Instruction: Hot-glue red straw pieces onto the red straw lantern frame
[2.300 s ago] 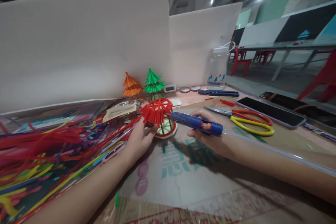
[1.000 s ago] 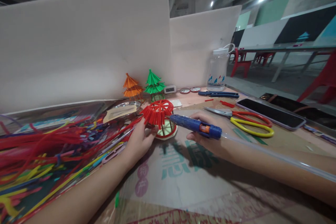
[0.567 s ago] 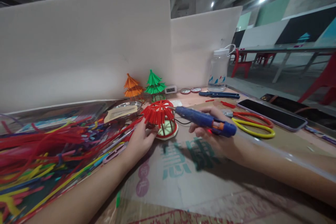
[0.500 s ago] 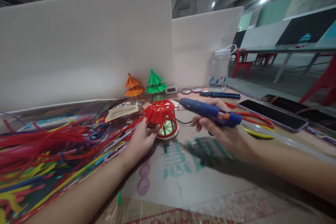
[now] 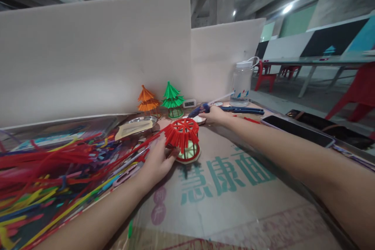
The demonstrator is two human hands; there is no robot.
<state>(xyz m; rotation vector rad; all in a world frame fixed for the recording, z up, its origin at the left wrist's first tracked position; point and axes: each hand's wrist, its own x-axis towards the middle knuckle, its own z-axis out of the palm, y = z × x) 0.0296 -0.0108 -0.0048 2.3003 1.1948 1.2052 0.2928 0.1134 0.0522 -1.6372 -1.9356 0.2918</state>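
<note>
A small red pavilion model (image 5: 183, 137) with a fringed red roof and a pale round base stands on the cardboard sheet (image 5: 228, 191). My left hand (image 5: 158, 160) rests against its left side, fingers curled round it. My right hand (image 5: 215, 114) is stretched far forward to the back of the table, closed on the blue glue gun (image 5: 199, 109), whose tip points left near a small white dish. The clear glue stick pokes out behind the gun.
An orange pavilion (image 5: 147, 99) and a green pavilion (image 5: 172, 99) stand by the white partition (image 5: 96, 54). A heap of coloured plastic strips (image 5: 49, 172) fills the left. A metal dish (image 5: 143, 120), a water bottle (image 5: 241, 82), blue pliers (image 5: 241, 109) and two phones (image 5: 293, 127) lie around.
My right hand has pulled the glue gun away from the red pavilion and carried it forward to the back of the table. My left hand stays on the model.
</note>
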